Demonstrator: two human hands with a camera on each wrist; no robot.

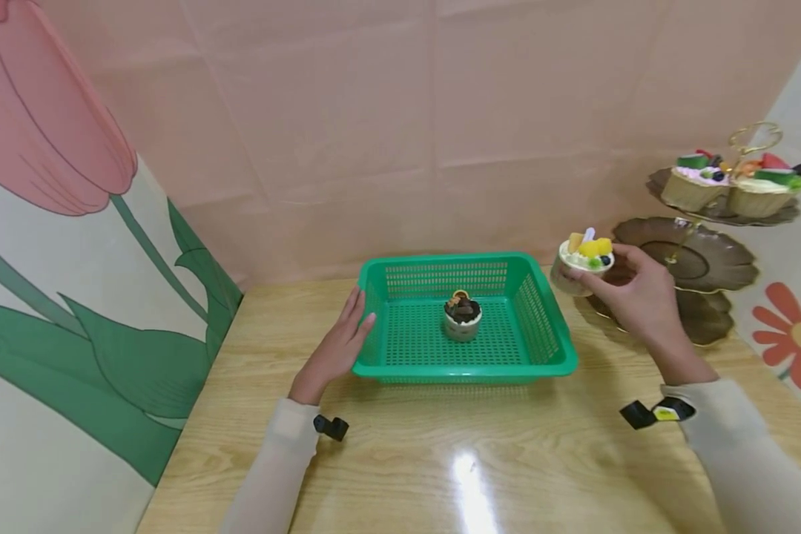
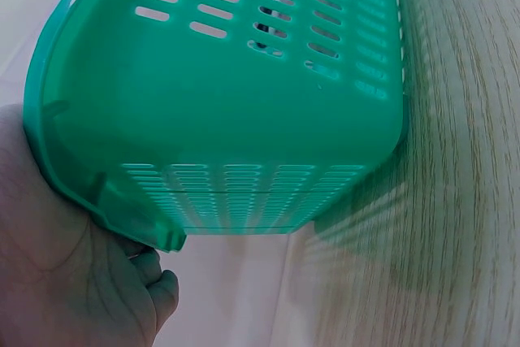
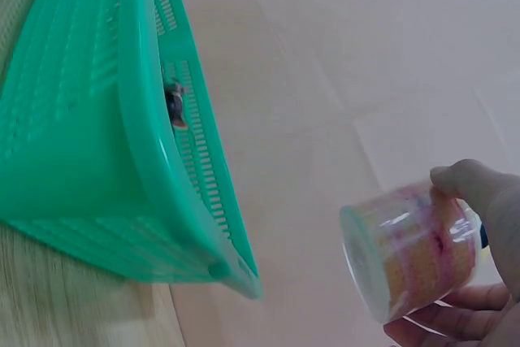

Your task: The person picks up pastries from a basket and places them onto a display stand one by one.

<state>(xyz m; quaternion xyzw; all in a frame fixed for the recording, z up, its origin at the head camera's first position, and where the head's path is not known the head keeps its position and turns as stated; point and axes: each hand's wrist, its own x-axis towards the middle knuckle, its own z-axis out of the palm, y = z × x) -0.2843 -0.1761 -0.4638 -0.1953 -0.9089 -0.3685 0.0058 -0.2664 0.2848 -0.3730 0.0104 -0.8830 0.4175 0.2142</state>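
One wooden table [image 1: 440, 460] carries it all. At its centre sits one green basket [image 1: 463, 319], and the left hand [image 1: 337, 348] lies flat against the basket's nine o'clock wall, fingers [image 1: 357, 308] straight and close together, steadying rather than gripping. If that hand eases off, a knock could send the light basket skating across the smooth table top.

At three o'clock stands one gold tiered stand [image 1: 707, 252]. I count four cupcakes: two on the stand's top tier [image 1: 734, 185], one chocolate cupcake [image 1: 463, 315] in the middle of the basket, and one fruit cupcake [image 1: 584, 259] held in the air between the basket's two o'clock corner and the stand. The right hand [image 1: 641, 297] pinches it by the clear cup, fingers curled round its sides. That grip looks light; tip it and the loose fruit topping may slide off, or the cup could clip the basket rim.
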